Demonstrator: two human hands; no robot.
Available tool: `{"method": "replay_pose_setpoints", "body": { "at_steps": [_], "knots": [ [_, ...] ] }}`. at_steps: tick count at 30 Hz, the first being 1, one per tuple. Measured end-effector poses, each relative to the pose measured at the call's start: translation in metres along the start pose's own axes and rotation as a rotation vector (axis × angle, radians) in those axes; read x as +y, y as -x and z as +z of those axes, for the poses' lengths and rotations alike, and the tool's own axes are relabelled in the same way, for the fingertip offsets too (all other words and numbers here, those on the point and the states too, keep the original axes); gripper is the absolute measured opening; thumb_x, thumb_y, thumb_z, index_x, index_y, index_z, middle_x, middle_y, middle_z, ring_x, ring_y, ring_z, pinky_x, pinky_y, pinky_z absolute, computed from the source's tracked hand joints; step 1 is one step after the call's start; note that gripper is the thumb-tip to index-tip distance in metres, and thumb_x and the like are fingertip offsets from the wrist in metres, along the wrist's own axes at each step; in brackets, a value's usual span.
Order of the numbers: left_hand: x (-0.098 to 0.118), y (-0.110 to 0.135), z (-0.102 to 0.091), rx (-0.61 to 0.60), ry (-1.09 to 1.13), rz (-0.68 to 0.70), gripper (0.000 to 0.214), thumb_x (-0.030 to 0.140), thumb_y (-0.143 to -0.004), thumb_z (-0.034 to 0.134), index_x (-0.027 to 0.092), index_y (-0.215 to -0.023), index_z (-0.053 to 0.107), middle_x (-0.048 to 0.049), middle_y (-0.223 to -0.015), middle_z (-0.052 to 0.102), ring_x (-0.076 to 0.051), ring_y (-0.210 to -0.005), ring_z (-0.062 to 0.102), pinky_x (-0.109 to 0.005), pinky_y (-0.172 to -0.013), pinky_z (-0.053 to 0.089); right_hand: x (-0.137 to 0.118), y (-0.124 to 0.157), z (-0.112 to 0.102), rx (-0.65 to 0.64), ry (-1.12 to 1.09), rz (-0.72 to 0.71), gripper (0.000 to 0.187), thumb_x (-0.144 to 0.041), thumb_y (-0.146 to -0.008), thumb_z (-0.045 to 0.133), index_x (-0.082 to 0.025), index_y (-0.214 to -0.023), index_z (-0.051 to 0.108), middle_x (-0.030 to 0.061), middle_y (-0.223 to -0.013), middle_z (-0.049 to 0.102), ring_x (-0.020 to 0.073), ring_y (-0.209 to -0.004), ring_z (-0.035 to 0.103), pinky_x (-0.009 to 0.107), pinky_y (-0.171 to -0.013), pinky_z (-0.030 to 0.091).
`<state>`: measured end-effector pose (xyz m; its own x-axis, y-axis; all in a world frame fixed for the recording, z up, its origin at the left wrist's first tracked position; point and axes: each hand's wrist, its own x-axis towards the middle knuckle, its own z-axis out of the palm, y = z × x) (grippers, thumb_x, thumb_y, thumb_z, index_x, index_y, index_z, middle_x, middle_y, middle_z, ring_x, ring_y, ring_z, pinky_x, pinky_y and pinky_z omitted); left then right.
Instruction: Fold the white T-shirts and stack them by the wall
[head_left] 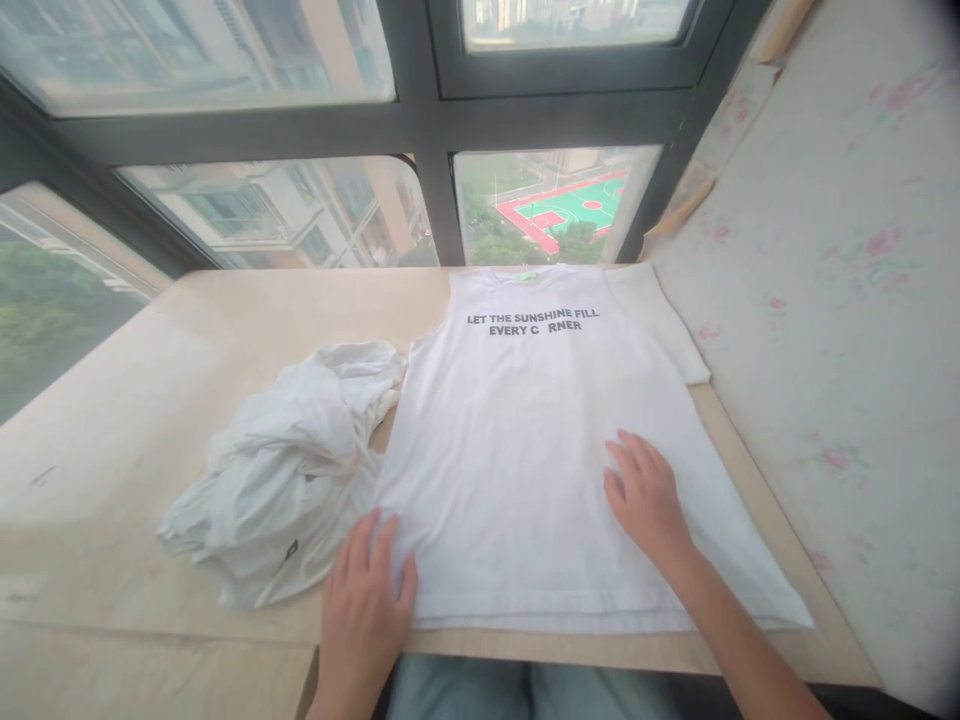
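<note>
A white T-shirt (517, 450) with dark lettering across the chest lies spread on the wooden tabletop, collar toward the window. Its right sleeve reaches out flat, while the left side shows no sleeve spread out. My left hand (367, 590) rests at the shirt's lower left edge, fingers apart and holding nothing. On the right half of the shirt, my right hand (646, 495) lies with its fingers loosely bent and slightly apart, palm down. Beside the shirt, just past my left hand, sits a crumpled heap of white cloth (285, 470) with a small dark mark.
The light wooden tabletop (97, 480) runs up to a dark-framed window (439, 130). A wall with flowered paper (840, 330) borders the right side. My legs (465, 690) are below the front edge. A gap splits the board at the lower left.
</note>
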<state>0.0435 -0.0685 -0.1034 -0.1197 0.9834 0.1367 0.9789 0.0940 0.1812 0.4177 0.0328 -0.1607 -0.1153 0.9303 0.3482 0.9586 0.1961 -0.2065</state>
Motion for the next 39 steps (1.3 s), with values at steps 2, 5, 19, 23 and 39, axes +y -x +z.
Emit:
{"method": "replay_pose_setpoints", "body": {
  "at_steps": [2,5,19,23,39],
  "knots": [
    [-0.009,0.012,-0.007,0.009,0.070,-0.090,0.045,0.040,-0.090,0.044,0.018,-0.126,0.057,-0.0168,-0.138,0.055,-0.033,-0.127,0.054,-0.046,-0.108,0.043,-0.002,-0.001,-0.004,-0.019,-0.009,0.001,0.037,-0.027,-0.090,0.047,-0.019,-0.125,0.059,0.0138,-0.137,0.055,0.0321,-0.129,0.049,0.054,-0.109,0.041],
    [-0.022,0.020,-0.015,-0.068,0.239,-0.351,0.052,0.049,-0.087,0.046,0.019,-0.128,0.054,-0.0133,-0.121,0.065,-0.030,-0.106,0.066,-0.042,-0.092,0.053,-0.012,-0.028,-0.012,-0.069,-0.067,-0.012,0.038,-0.026,-0.090,0.047,-0.017,-0.125,0.059,0.0147,-0.129,0.059,0.0307,-0.124,0.053,0.051,-0.105,0.045],
    [-0.034,0.028,-0.020,-0.463,0.326,-0.616,0.043,0.060,-0.089,0.043,0.023,-0.076,0.059,0.0021,-0.063,0.059,-0.017,-0.064,0.056,-0.026,-0.063,0.035,-0.249,-0.265,0.052,-0.562,-0.228,-0.207,0.039,-0.035,-0.091,0.048,-0.023,-0.126,0.059,0.0091,-0.119,0.067,0.0266,-0.111,0.062,0.038,-0.091,0.050],
    [-0.035,0.033,-0.018,-0.461,0.342,-0.600,0.041,0.056,-0.090,0.042,0.022,-0.075,0.061,0.0013,-0.062,0.059,-0.016,-0.061,0.054,-0.025,-0.061,0.034,-0.265,-0.274,0.080,-0.623,-0.187,-0.175,0.044,-0.038,-0.091,0.051,-0.022,-0.132,0.055,0.0128,-0.126,0.063,0.0272,-0.111,0.062,0.038,-0.090,0.051],
    [-0.021,0.038,-0.020,-0.145,0.550,-0.457,0.020,0.041,-0.085,0.054,0.023,-0.078,0.058,0.0028,-0.070,0.062,-0.014,-0.062,0.058,-0.022,-0.060,0.045,-0.286,-0.315,0.100,-0.574,-0.348,0.126,0.027,-0.024,-0.069,0.074,-0.013,-0.094,0.071,0.0165,-0.094,0.071,0.0254,-0.097,0.069,0.030,-0.082,0.053]
  ]
}}
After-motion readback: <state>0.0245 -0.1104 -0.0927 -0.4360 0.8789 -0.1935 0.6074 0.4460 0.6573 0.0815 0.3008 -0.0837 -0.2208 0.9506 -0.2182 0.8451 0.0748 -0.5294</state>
